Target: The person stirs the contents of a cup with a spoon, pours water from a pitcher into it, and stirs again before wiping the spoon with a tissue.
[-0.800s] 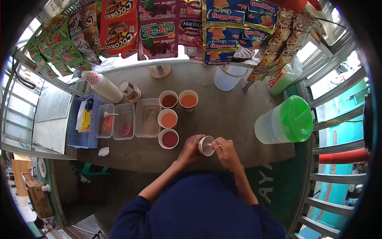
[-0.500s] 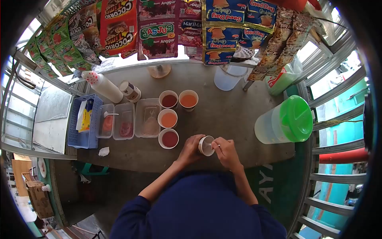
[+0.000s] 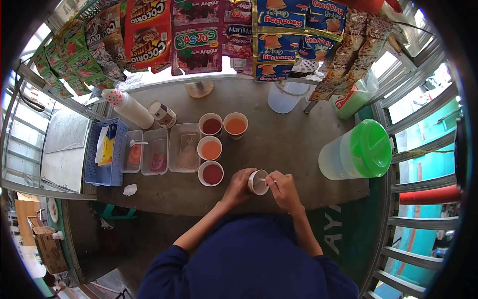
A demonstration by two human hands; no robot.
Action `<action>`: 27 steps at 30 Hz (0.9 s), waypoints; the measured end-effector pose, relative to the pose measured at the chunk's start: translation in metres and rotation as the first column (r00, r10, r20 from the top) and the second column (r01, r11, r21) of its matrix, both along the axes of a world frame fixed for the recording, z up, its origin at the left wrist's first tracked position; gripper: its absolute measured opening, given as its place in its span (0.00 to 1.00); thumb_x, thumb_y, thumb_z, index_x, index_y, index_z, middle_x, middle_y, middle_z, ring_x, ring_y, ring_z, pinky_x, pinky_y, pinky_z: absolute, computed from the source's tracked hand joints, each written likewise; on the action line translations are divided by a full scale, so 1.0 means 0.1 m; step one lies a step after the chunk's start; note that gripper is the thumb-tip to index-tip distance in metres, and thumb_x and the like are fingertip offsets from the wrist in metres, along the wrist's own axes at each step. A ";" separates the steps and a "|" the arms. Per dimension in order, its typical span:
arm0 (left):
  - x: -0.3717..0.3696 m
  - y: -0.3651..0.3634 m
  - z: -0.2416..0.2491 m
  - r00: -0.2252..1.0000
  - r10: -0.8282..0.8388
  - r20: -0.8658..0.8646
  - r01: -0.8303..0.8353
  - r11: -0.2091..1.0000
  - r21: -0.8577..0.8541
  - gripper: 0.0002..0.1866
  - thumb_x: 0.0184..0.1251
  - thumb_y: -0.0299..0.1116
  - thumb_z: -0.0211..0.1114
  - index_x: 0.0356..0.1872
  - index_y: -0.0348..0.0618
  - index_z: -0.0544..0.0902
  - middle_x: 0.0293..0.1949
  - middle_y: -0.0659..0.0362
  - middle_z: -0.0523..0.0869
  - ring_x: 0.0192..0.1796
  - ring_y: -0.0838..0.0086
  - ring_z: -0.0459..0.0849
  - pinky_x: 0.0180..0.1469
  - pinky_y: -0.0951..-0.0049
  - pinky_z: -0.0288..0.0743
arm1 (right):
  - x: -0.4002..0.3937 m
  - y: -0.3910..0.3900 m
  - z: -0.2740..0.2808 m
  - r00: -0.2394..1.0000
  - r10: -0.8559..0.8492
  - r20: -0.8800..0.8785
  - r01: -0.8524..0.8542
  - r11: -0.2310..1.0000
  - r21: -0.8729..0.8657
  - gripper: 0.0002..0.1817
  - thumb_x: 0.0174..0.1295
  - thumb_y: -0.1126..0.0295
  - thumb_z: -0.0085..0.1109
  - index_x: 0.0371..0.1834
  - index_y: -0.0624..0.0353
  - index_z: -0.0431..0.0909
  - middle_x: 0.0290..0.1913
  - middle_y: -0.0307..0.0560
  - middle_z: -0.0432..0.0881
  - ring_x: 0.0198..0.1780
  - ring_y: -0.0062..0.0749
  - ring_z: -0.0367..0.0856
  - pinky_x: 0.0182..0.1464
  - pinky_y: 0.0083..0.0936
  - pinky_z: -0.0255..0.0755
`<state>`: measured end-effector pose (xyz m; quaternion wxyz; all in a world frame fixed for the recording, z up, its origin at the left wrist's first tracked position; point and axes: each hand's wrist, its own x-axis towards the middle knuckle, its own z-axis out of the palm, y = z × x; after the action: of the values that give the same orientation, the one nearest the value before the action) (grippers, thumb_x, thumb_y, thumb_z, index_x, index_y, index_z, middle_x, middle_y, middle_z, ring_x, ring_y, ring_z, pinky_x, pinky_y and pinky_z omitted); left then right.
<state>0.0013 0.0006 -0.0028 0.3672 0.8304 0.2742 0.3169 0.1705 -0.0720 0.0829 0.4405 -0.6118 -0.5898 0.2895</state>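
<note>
Left hand (image 3: 238, 186) wraps its grip around the white cup (image 3: 257, 182) on the worktop (image 3: 289, 144). Right hand (image 3: 284, 189) pinches a small spoon (image 3: 267, 181) dipped into it, four filled cups (image 3: 212, 149) just beside.

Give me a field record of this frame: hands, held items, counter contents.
left hand: wrapped around a small white cup, holding it on the counter
right hand: holds a spoon dipped in that cup
filled cups: four, red and orange drinks, left of the held cup
clear tubs: three in a row beside the filled cups
blue basket: left end of the counter
green-lidded jug: to the right
drink sachets: hanging above
</note>
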 end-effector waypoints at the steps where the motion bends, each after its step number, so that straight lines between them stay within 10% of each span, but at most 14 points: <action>1: 0.00 0.00 0.01 1.000 -0.001 -0.005 0.001 1.000 -0.001 0.42 0.35 0.29 0.78 0.59 0.43 0.68 0.54 0.50 0.78 0.58 0.52 0.76 0.58 0.55 0.69 | 0.01 0.00 0.04 0.995 0.030 0.100 -0.030 1.000 0.006 0.13 0.68 0.69 0.47 0.28 0.64 0.74 0.25 0.47 0.77 0.26 0.35 0.75 0.33 0.28 0.67; 3: -0.01 0.01 0.01 1.000 -0.001 -0.011 0.001 1.000 -0.003 0.42 0.35 0.29 0.78 0.59 0.43 0.68 0.54 0.50 0.78 0.58 0.52 0.76 0.58 0.55 0.69 | 0.02 0.00 0.05 0.978 0.059 0.198 -0.062 0.998 0.008 0.13 0.68 0.69 0.47 0.28 0.64 0.74 0.25 0.48 0.77 0.26 0.35 0.75 0.32 0.28 0.67; 6: 0.00 0.00 0.00 1.000 0.001 -0.001 -0.001 1.000 -0.007 0.42 0.35 0.28 0.78 0.58 0.43 0.68 0.54 0.50 0.78 0.57 0.52 0.76 0.58 0.55 0.69 | 0.00 0.00 0.05 0.985 0.050 -0.163 -0.068 0.992 -0.107 0.13 0.68 0.68 0.48 0.28 0.64 0.75 0.25 0.47 0.77 0.26 0.36 0.75 0.33 0.28 0.67; 8: 0.00 0.00 -0.02 1.000 0.001 -0.003 -0.001 1.000 -0.010 0.42 0.35 0.28 0.78 0.58 0.43 0.68 0.54 0.50 0.78 0.57 0.52 0.76 0.58 0.55 0.70 | -0.01 0.00 0.03 0.981 0.007 0.194 -0.013 0.999 0.030 0.13 0.69 0.67 0.48 0.28 0.63 0.75 0.26 0.46 0.77 0.27 0.37 0.75 0.35 0.29 0.66; 11: 0.00 0.01 -0.02 1.000 -0.001 -0.004 0.001 1.000 0.004 0.42 0.35 0.29 0.78 0.58 0.43 0.68 0.54 0.50 0.78 0.57 0.52 0.76 0.57 0.55 0.70 | 0.02 -0.01 0.01 0.996 0.065 -0.067 -0.074 0.988 -0.139 0.13 0.69 0.67 0.48 0.28 0.63 0.75 0.26 0.46 0.77 0.27 0.38 0.75 0.37 0.29 0.66; 18: -0.01 0.01 0.01 1.000 0.005 -0.012 -0.005 1.000 0.022 0.42 0.35 0.30 0.78 0.58 0.43 0.68 0.54 0.51 0.78 0.57 0.52 0.77 0.57 0.55 0.70 | 0.00 0.01 0.02 0.990 0.062 0.126 -0.061 0.998 -0.010 0.13 0.68 0.68 0.49 0.27 0.63 0.75 0.26 0.46 0.77 0.27 0.37 0.75 0.36 0.29 0.67; 21: 0.00 0.00 0.01 1.000 0.007 -0.002 -0.007 1.000 0.006 0.42 0.36 0.30 0.78 0.59 0.44 0.68 0.54 0.51 0.78 0.57 0.52 0.77 0.57 0.55 0.70 | 0.00 -0.02 0.01 0.977 0.041 -0.210 -0.083 0.977 -0.195 0.14 0.70 0.63 0.46 0.32 0.58 0.77 0.32 0.44 0.79 0.34 0.37 0.75 0.48 0.30 0.59; 24: 0.00 0.00 0.02 1.000 0.013 -0.015 -0.013 1.000 -0.001 0.42 0.36 0.30 0.78 0.59 0.44 0.68 0.54 0.51 0.78 0.57 0.52 0.76 0.57 0.55 0.70 | 0.00 -0.02 0.02 0.989 0.045 0.141 -0.025 0.990 -0.140 0.14 0.70 0.63 0.46 0.33 0.58 0.78 0.31 0.45 0.78 0.34 0.38 0.75 0.47 0.31 0.59; 27: 0.00 0.00 0.02 1.000 0.003 -0.018 -0.003 1.000 -0.009 0.42 0.36 0.29 0.78 0.59 0.44 0.68 0.54 0.51 0.78 0.57 0.52 0.76 0.57 0.55 0.70 | 0.00 -0.02 0.02 0.977 0.046 -0.210 -0.093 0.972 -0.215 0.14 0.70 0.65 0.47 0.29 0.60 0.76 0.28 0.43 0.76 0.33 0.36 0.74 0.46 0.28 0.60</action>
<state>0.0010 0.0004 -0.0013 0.3681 0.8311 0.2803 0.3086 0.1708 -0.0737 0.0847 0.4165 -0.6035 -0.5262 0.4306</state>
